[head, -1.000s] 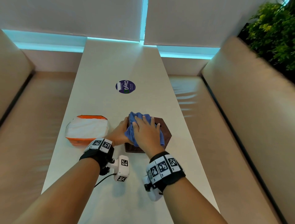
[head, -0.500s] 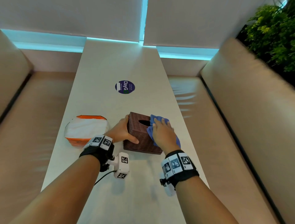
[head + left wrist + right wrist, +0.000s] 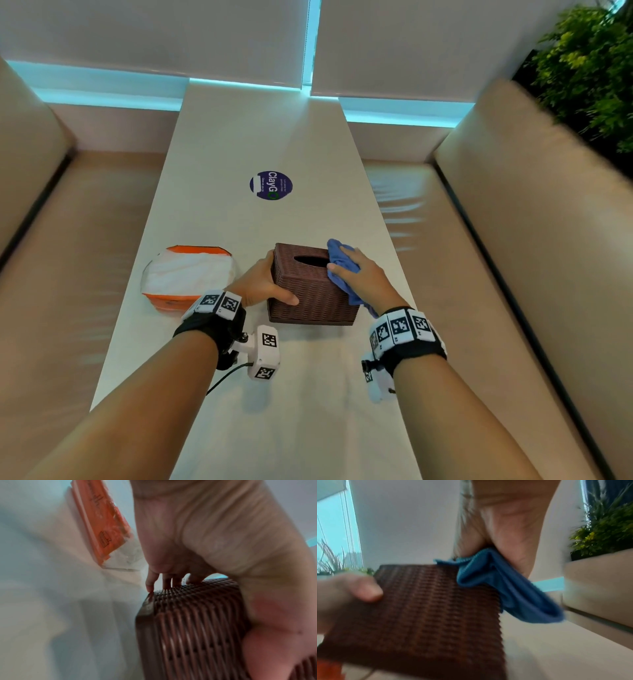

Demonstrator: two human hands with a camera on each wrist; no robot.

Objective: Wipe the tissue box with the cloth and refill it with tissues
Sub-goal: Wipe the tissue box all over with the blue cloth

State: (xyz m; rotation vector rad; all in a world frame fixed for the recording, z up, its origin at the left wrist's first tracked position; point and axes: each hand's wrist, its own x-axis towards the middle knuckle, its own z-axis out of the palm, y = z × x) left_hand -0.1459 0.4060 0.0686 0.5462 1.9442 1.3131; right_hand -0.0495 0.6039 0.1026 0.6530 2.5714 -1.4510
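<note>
In the middle of the head view the tissue box stands on the table. Our left hand is wrapped round its left corner, thumb on the near face. Our right hand clasps the bunched cloth against the box's upper right edge. We should brace the box firmly and draw the cloth along the weave. The tissue pack lies at left. Padded benches flank the pale table, with a plant at upper right.

The white table bears a tissue box, tissue pack and sticker.
</note>
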